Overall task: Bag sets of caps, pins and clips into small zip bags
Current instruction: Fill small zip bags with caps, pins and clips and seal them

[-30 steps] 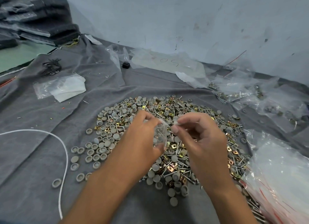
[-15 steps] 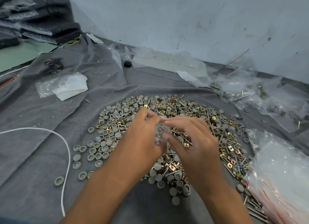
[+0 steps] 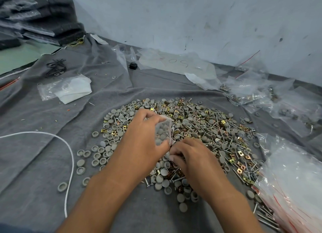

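A wide heap of grey caps, thin metal pins and gold clips point(image 3: 205, 128) lies on the grey cloth point(image 3: 43, 154). My left hand point(image 3: 144, 138) holds a small clear zip bag point(image 3: 164, 128) over the heap, with grey caps showing through it. My right hand point(image 3: 191, 156) is down on the heap just below the bag's mouth, its curled fingertips among the parts. Whether they pinch a part is hidden.
A stack of empty zip bags with red strips point(image 3: 294, 185) lies at the right. Filled bags point(image 3: 261, 93) sit at the back right. A white cord point(image 3: 69, 163) loops at the left, beside a white sheet in a bag point(image 3: 69, 90) and black wire ties point(image 3: 55, 67).
Both hands dropped from above the heap. My right hand left the bag's mouth and went down onto the parts. My left hand kept the bag and tilted it lower.
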Motion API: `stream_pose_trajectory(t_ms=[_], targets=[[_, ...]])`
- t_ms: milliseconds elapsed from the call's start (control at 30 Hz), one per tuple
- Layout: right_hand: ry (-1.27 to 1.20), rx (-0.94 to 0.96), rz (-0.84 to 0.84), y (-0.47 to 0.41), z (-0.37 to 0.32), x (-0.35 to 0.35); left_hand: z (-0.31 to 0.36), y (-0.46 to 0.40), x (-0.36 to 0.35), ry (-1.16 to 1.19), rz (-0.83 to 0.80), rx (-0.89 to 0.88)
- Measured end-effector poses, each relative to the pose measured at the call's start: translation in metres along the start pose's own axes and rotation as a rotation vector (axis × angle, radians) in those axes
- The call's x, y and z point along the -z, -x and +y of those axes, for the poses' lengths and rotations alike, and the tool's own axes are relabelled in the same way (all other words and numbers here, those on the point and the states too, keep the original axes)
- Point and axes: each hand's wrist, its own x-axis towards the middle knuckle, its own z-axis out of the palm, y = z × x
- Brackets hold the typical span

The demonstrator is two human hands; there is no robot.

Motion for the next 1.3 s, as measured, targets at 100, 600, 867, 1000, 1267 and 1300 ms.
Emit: stream_pose_trajectory(t_ms=[100, 600, 867, 1000, 1267, 1300], targets=[[-0.117, -0.069, 0.031, -0.001, 0.005, 0.008, -0.001, 0.0, 0.0, -0.006, -0.002, 0.003], [-0.352, -0.064, 0.362, -0.007, -0.009, 0.03, 0.008, -0.002, 0.0, -0.004, -0.024, 0.012], [0.007, -0.195, -0.011, -0.006, -0.012, -0.004, 0.01, -0.004, 0.011, 0.095, 0.109, 0.083], [0.094, -0.198, -0.001, -0.008, -0.018, -0.007, 0.011, -0.002, 0.01, 0.061, 0.101, 0.081], [-0.289, -0.445, 0.145, -0.004, 0.013, 0.027, 0.01, -0.002, 0.013, 0.068, 0.097, 0.098], [-0.265, -0.45, 0.158, -0.001, 0.018, 0.031, 0.01, -0.002, 0.013, 0.067, 0.093, 0.091]])
